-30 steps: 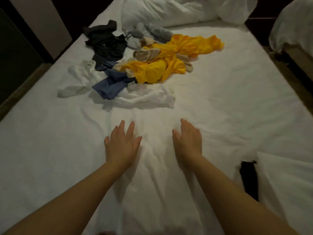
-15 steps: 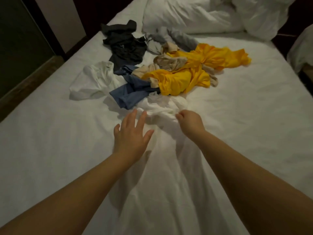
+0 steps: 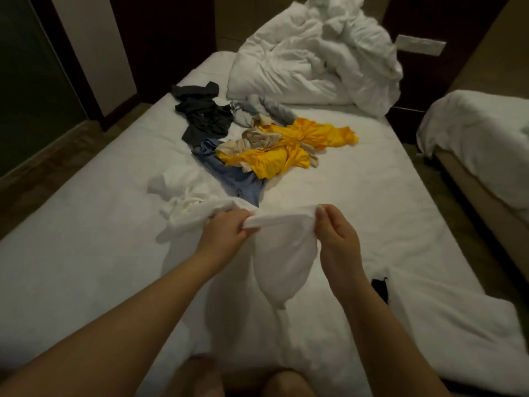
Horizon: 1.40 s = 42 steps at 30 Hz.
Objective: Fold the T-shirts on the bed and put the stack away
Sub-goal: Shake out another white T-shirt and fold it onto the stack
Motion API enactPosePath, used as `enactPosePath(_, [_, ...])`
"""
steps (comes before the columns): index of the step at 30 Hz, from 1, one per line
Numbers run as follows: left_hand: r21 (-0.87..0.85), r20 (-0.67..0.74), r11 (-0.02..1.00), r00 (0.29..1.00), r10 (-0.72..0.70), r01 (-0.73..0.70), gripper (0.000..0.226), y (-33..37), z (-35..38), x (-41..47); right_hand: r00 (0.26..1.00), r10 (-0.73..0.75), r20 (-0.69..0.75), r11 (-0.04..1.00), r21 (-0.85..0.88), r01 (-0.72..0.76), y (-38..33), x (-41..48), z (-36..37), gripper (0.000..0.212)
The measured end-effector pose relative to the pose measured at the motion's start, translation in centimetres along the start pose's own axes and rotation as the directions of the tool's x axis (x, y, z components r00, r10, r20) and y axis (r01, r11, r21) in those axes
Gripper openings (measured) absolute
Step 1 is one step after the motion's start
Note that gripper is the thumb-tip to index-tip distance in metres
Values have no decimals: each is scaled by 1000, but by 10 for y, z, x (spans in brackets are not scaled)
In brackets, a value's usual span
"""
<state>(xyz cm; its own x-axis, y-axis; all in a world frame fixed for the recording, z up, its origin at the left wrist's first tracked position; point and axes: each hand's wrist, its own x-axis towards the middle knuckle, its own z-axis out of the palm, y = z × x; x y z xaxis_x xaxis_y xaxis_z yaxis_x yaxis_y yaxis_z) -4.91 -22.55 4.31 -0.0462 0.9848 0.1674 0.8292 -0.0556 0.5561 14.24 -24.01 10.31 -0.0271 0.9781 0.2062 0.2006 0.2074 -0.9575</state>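
white t-shirt [image 3: 286, 253] hangs pinched at its top edge between left hand [image 3: 226, 229] and right hand [image 3: 336, 233], first fold pending; likely needs spreading flat on the bed [image 3: 372, 196].

Bare bed sheet [image 3: 357, 196] lies open down the right side and across the near left. The tangled clothes pile [image 3: 269, 156] blocks the middle, a heaped duvet [image 3: 315, 61] the head end; the white T-shirt [image 3: 283, 253] hangs over the near centre
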Motion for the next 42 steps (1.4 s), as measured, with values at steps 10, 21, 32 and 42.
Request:
enactPosePath(10, [-42,107,999,994,-5,9,42,44,-9,-146,833,181,-523,983,125,-135,-7,-118,-43,20])
enactPosePath(21, [-194,207,981,978,36,5,51,55,8,-246,960,180,-214,959,-181,-219,-4,-187,-53,12])
enactPosePath(32, [-318,171,919,967,-188,235,42,13,-12,-273,827,345,443,822,-568,-39,1,-178,38,26])
enactPosePath(42, [-353,9,861,922,-387,365,44,-23,-7,-269,921,151,360,751,-648,130,21,-183,64,29])
